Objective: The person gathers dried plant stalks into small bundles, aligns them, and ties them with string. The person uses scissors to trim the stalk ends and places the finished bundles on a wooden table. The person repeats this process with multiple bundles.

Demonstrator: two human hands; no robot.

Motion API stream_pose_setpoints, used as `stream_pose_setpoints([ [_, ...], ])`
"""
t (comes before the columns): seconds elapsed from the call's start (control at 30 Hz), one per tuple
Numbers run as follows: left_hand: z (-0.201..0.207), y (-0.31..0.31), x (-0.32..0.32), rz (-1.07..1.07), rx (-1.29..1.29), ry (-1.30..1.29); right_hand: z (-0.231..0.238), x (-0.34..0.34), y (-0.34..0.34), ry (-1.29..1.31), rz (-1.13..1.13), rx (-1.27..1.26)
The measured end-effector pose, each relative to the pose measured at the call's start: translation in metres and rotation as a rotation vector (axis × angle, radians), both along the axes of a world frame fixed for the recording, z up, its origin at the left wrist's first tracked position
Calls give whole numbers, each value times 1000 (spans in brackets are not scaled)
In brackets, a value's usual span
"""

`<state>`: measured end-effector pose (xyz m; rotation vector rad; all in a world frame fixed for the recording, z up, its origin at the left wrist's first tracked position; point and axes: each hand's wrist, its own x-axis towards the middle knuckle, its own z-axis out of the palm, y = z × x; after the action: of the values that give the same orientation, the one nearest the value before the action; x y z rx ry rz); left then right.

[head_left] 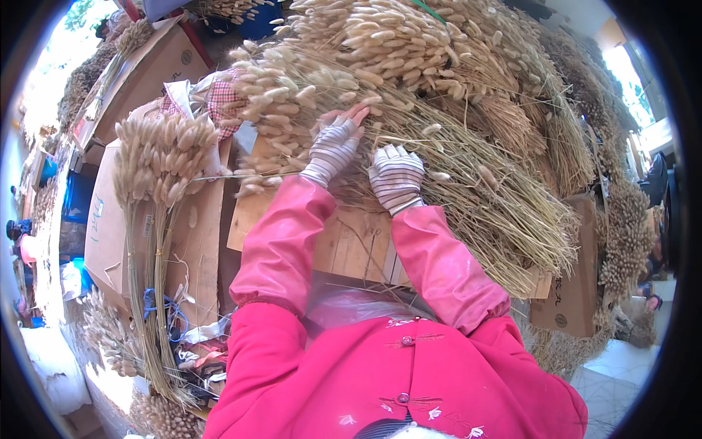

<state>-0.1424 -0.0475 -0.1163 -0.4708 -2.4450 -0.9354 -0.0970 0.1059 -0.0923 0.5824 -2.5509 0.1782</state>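
A big heap of dried bunny tail grass (504, 197) lies across a wooden board (351, 245), fluffy heads to the upper left and stems to the lower right. My left hand (335, 148), in a striped glove with bare fingertips, rests among the heads with its fingers stretched out. Just right of it, my right hand (397, 177), in a matching glove, is curled into a fist at the near edge of the stems. Whatever sits inside that fist is hidden by the fingers.
Tied bunches of bunny tail grass (157, 168) stand at the left against a cardboard box (110, 227). Blue string (157, 304) hangs there. A red checked cloth (223, 102) lies by the heap's far left. Another carton (570, 293) stands at the right, near more grass bundles.
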Motion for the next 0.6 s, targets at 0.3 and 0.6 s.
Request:
stream_pose_setpoints([
  [0.3, -4, 4, 5, 16, -77, -108, -2, -1, -8, 12, -76, 0],
  [0.6, -3, 15, 11, 247, -371, -180, 5, 26, 28, -50, -228, 45],
])
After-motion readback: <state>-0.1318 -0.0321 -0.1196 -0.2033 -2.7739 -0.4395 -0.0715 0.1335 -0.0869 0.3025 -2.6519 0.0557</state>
